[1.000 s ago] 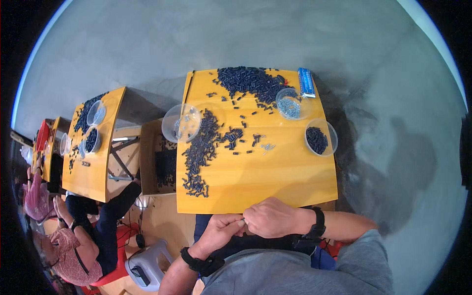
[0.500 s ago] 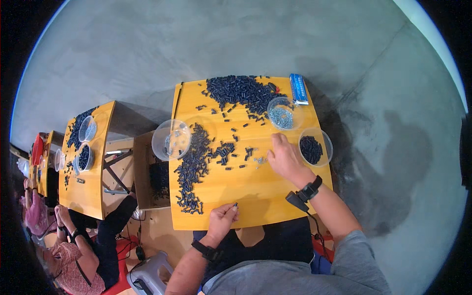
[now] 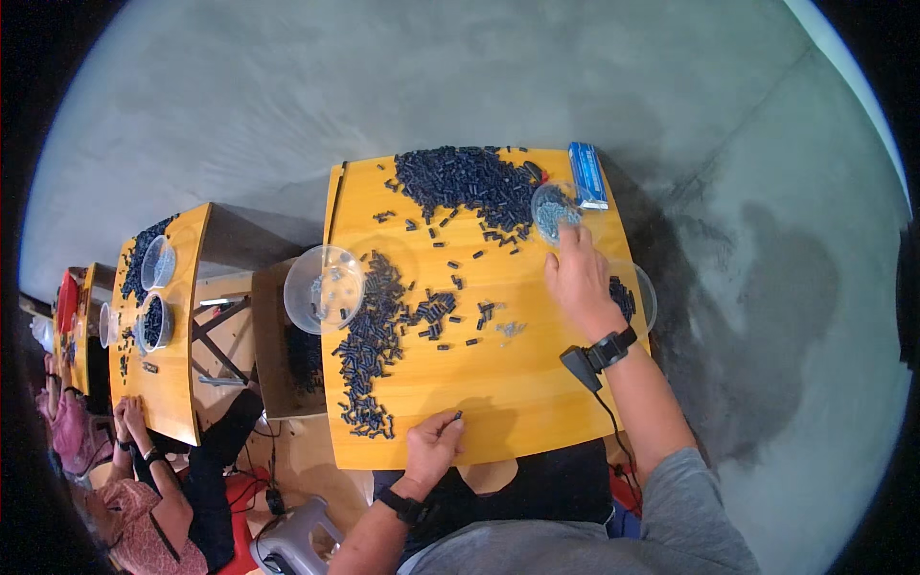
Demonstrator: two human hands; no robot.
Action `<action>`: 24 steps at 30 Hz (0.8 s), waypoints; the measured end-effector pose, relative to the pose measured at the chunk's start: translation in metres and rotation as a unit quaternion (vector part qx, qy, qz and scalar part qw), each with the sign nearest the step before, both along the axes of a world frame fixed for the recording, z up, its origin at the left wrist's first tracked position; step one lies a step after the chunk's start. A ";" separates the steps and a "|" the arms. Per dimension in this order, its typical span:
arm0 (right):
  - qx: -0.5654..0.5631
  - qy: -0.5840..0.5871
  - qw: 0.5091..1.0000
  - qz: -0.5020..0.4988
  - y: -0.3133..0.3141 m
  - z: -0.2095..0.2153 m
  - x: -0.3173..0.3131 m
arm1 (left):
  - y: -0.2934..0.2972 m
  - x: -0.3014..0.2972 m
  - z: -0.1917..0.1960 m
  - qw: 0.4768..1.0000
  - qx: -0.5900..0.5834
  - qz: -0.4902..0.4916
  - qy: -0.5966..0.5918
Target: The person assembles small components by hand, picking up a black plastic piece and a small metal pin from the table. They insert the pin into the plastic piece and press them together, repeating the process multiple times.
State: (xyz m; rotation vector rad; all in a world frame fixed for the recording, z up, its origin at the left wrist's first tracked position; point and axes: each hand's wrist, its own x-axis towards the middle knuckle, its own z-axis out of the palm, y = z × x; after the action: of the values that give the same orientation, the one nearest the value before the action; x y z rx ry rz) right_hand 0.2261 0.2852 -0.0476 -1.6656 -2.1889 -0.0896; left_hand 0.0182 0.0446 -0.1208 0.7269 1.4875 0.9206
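My left hand (image 3: 434,443) is closed near the front edge of the yellow table, pinching a small black cylindrical piece (image 3: 458,415) between thumb and fingertips. My right hand (image 3: 582,273) reaches over the near rim of a clear round bowl (image 3: 556,213) of small silvery screws. Its fingers are stretched toward the screws, with the thumb apart; the fingertips are partly hard to make out. Under the right wrist, a second clear bowl (image 3: 648,292) of black pieces is partly covered. A few loose silvery screws (image 3: 511,330) lie mid-table beside several black pieces (image 3: 431,311).
A large heap of black pieces (image 3: 465,187) covers the far side, with a blue box (image 3: 587,175) to its right. Along the left edge lie more black pieces (image 3: 369,359) and a clear bowl (image 3: 324,289). Further left, another person (image 3: 144,508) sits at a similar table (image 3: 172,379).
My right hand has moved away from the loose screws mid-table, up to the screw bowl, its fingers now reaching over the rim. My left hand keeps its pinch near the front edge.
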 end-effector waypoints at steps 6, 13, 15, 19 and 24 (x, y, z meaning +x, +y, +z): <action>-0.025 -0.047 0.999 -0.010 0.021 -0.026 0.010 | 0.002 0.000 -0.004 1.000 0.012 -0.001 -0.018; -0.032 -0.080 0.996 0.006 0.005 -0.039 0.002 | 0.002 -0.001 -0.001 1.000 0.008 -0.010 0.009; -0.035 -0.079 0.996 0.017 -0.003 -0.038 0.003 | 0.003 0.000 0.001 1.000 0.005 -0.007 0.013; -0.047 -0.075 0.995 0.051 -0.021 -0.031 0.002 | 0.002 -0.001 0.000 1.000 0.003 -0.002 0.008; -0.070 -0.054 0.995 0.044 -0.032 -0.023 0.001 | 0.002 0.000 -0.001 1.000 -0.010 0.001 0.008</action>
State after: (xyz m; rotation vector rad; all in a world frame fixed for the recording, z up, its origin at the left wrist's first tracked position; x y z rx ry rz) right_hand 0.2273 0.2531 -0.0702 -1.6696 -2.3971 -0.0011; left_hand 0.0183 0.0470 -0.1220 0.7208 1.5099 0.9018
